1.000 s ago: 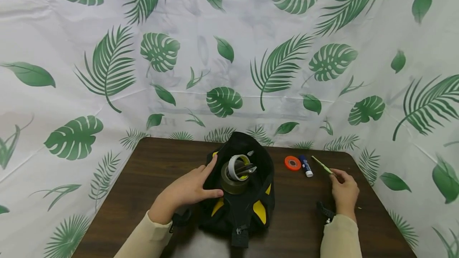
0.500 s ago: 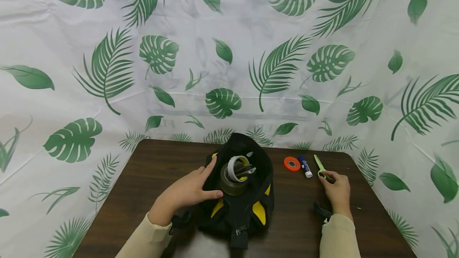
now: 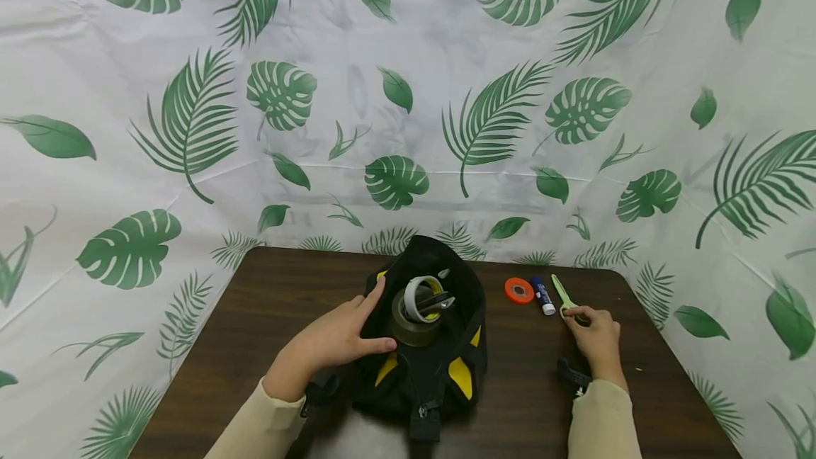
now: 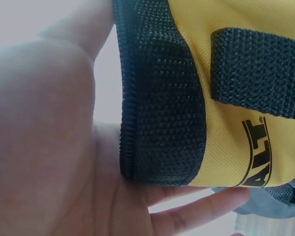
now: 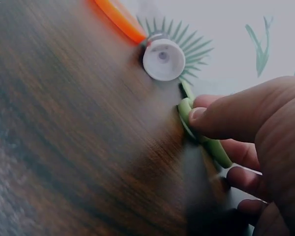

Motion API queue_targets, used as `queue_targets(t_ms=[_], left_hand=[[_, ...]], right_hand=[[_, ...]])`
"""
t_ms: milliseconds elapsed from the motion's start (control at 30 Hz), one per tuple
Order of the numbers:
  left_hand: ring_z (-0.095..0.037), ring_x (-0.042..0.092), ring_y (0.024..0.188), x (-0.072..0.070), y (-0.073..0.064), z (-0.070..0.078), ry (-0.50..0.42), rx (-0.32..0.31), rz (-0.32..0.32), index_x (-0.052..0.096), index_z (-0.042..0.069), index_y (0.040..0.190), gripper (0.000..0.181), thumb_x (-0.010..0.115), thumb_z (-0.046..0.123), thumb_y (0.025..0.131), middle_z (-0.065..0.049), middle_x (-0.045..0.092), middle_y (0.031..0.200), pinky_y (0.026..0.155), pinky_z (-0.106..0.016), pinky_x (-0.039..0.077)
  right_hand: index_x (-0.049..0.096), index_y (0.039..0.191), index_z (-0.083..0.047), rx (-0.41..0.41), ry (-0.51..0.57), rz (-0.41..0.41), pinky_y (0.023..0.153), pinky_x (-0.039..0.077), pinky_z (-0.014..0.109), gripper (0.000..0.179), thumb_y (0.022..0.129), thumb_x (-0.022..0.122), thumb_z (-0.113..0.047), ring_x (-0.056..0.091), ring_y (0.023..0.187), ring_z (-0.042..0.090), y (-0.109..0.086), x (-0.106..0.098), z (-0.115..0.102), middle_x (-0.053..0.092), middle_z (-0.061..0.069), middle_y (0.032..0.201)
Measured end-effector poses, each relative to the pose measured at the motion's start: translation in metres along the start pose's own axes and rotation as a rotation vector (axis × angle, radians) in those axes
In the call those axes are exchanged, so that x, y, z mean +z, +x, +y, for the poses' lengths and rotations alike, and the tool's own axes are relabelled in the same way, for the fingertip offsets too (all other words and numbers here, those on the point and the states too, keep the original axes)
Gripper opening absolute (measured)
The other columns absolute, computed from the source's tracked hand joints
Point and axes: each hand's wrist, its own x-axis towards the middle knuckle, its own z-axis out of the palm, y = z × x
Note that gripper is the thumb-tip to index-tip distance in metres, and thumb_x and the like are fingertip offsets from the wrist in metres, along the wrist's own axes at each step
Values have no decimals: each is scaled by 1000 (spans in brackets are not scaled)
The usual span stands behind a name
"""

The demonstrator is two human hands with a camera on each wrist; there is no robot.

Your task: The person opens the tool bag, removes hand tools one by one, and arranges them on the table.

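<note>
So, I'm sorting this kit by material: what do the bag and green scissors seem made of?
Bag: matte fabric, probably nylon or polyester; the left wrist view shows woven texture and coarse webbing.
Green scissors: likely smooth plastic handles, judging by their even colour; blade material unclear.

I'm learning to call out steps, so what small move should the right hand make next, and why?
Probably ease the right hand open and let the green scissors go: it pinches them by the handle, close to the table, and they sit beside the glue stick, roughly in a row with the orange disc.
</note>
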Motion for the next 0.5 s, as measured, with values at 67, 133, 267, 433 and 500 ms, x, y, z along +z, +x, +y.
queue_targets(t_ms=[67,133,267,433,500], left_hand=[[-45,39,161,0,1,-1,0,-1,0,-3,39,176,111,65,78,96,-25,29,177,127,-65,38],[-45,39,161,0,1,-1,-2,2,2,-2,39,176,111,65,78,96,-25,30,177,126,-65,38],[-46,39,161,0,1,-1,-2,8,3,-2,38,176,112,64,79,96,-25,30,177,126,-66,38],[-48,39,160,0,1,-1,-4,15,2,-2,37,177,112,64,79,96,-27,30,176,125,-67,38],[-48,39,160,0,1,-1,-6,13,0,-2,37,176,112,64,79,96,-27,30,177,126,-67,38]], right_hand=[[82,109,0,11,12,-7,97,28,57,15,97,81,-8,57,112,47,1,0,1,71,32,119],[81,111,0,16,25,0,96,29,57,17,97,82,-8,58,112,46,2,1,2,71,32,121],[79,114,3,52,100,48,100,31,56,21,96,83,-7,57,113,44,3,1,2,71,32,122],[78,120,1,176,267,160,95,40,34,26,101,81,-16,57,110,25,1,1,0,70,18,119],[77,122,3,232,429,219,87,44,22,28,101,80,-16,57,105,16,1,0,0,70,7,114]])
